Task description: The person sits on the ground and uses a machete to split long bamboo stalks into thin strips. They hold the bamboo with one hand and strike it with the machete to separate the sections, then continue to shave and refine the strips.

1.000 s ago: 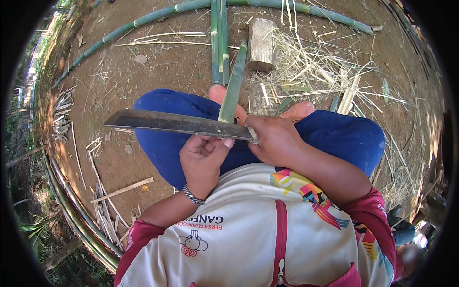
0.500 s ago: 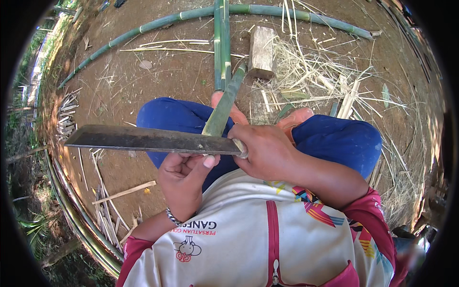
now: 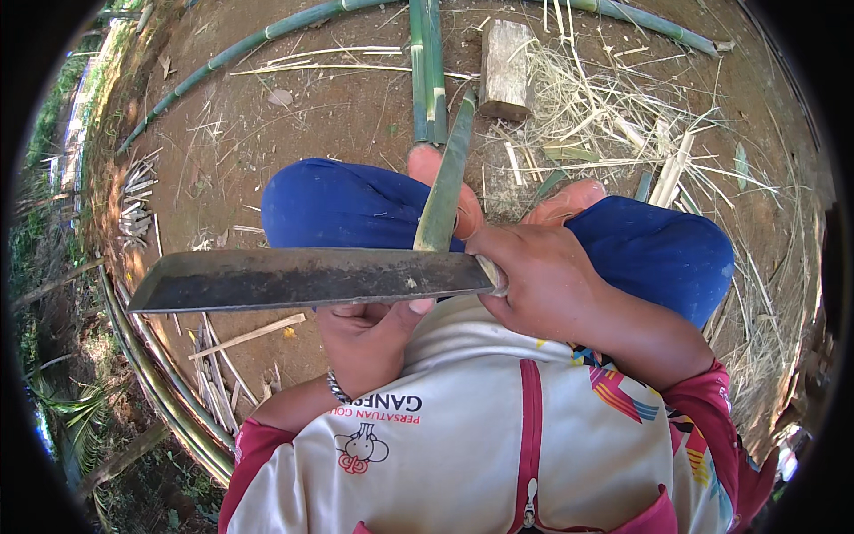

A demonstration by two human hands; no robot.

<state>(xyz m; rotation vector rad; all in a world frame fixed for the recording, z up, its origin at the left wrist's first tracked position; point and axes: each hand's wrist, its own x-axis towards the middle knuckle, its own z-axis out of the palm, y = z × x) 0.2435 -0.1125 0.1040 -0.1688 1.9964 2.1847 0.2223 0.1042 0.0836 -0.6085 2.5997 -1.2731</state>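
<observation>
A wide-bladed machete (image 3: pixel 311 279) lies across in front of me, its dark blade pointing left. My right hand (image 3: pixel 538 278) is closed around its handle, of which only a pale end by the blade shows. A split strip of green bamboo (image 3: pixel 447 173) runs from between my feet down toward me and passes behind the blade. Below the blade, my left hand (image 3: pixel 366 343) is closed at the strip's near end, thumb toward the right. The blade covers most of its fingertips and the spot they grip.
Beyond my feet lie split green bamboo lengths (image 3: pixel 428 76) and a long bamboo pole (image 3: pixel 267 34). A wooden block (image 3: pixel 507 71) stands beside a heap of pale shavings (image 3: pixel 592 111). Short cut sticks (image 3: pixel 136 200) are piled at the left, with bamboo poles (image 3: pixel 156 378) at the lower left.
The machete blade has tilted, showing more of its broad face, and hides more of my left fingers. Both hands and the strip sit slightly farther right as the whole view has shifted.
</observation>
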